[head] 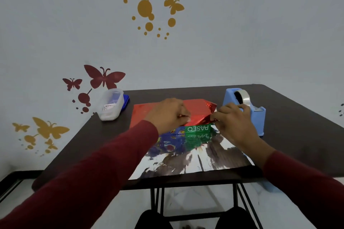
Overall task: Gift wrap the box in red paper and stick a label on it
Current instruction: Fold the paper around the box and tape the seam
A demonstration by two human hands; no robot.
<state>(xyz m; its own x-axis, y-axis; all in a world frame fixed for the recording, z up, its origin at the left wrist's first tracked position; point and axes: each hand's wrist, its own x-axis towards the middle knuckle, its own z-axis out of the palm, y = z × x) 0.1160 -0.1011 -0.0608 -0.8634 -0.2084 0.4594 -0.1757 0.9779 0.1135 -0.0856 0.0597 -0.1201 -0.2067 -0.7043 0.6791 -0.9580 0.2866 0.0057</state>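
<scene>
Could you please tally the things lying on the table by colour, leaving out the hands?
Red, silver-backed: 1, the wrapping paper
Blue and green: 1, the box
Light blue: 1, the tape dispenser
Clear with blue lid beneath: 1, the plastic container
Total: 4

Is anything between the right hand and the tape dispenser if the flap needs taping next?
Nothing visible blocks it. The tape dispenser stands just beyond the right hand, which pinches the red paper folded over the box. That hand would have to let go first; the left hand also rests on the paper.
</scene>
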